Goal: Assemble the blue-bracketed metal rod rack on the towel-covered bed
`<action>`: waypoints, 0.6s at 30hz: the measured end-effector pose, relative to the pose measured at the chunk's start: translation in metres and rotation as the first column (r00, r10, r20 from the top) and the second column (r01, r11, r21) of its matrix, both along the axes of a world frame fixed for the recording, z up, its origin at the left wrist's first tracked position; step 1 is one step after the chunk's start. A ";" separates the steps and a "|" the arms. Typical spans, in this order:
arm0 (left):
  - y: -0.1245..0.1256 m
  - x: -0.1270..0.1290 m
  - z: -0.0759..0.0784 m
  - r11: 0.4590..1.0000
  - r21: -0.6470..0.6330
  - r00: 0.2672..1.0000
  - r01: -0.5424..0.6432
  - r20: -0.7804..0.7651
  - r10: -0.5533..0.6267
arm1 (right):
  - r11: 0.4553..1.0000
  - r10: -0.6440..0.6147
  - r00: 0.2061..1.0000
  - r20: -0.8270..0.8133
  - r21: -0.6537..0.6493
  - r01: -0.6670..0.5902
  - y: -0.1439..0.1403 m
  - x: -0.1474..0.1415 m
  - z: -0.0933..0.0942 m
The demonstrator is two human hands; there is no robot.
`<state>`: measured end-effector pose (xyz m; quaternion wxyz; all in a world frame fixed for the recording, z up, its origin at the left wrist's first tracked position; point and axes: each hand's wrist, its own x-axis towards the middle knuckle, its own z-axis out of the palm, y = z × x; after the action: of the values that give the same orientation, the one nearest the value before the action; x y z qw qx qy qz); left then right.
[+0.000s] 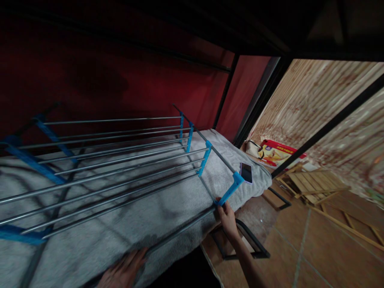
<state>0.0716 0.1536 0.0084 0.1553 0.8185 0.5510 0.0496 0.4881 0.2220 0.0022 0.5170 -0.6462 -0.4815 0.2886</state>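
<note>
A rack of thin silver metal tubes (123,173) with blue plastic joints lies on its side on a grey fleece blanket (171,204). My right hand (228,220) pinches the blue joint (229,191) at the near right corner, where a dark pole (183,229) meets it. My left hand (124,270) rests over the same pole at the bottom edge, fingers stretched along it; part of that hand is cut off by the frame. More blue joints (36,166) hold the tubes' far ends at the left, in shadow.
A phone (246,172) lies on the blanket right of the rack. Dark bed-frame posts (264,100) rise behind it. On the tiled floor (324,248) are a folded wooden item (318,184), a red and yellow box (276,154) and a black metal frame (255,240).
</note>
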 end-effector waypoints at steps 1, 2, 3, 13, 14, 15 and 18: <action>0.000 0.001 0.002 1.000 0.005 1.000 0.009 0.004 -0.009 | 1.000 0.001 1.000 -0.006 -0.001 -0.001 0.000 0.001 0.000; 0.001 0.001 0.005 1.000 0.010 1.000 0.019 0.008 -0.019 | 1.000 0.003 1.000 -0.014 -0.005 -0.003 0.000 0.001 0.000; 0.001 0.002 0.007 1.000 0.020 1.000 0.024 0.012 -0.024 | 1.000 0.007 1.000 -0.026 -0.009 -0.007 -0.001 0.002 0.000; 0.001 0.013 0.003 0.998 0.056 1.000 0.006 0.012 -0.007 | 0.996 0.084 0.994 -0.063 0.008 -0.083 -0.005 0.007 0.004; 0.003 0.017 0.003 0.998 0.057 1.000 0.007 0.024 -0.009 | 0.996 0.094 0.994 -0.057 0.009 -0.094 -0.006 0.007 0.005; 0.004 0.021 0.005 0.998 0.058 0.999 0.013 0.034 -0.015 | 0.994 0.108 0.993 -0.049 0.007 -0.107 -0.006 0.007 0.006; 0.010 0.034 0.013 0.998 0.046 0.998 0.035 0.057 -0.037 | 0.991 0.133 0.991 -0.023 -0.004 -0.133 -0.005 0.009 0.006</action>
<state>0.1060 0.1635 0.0215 0.1536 0.8297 0.5302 0.0830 0.4967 0.2166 0.0085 0.5003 -0.6109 -0.5166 0.3312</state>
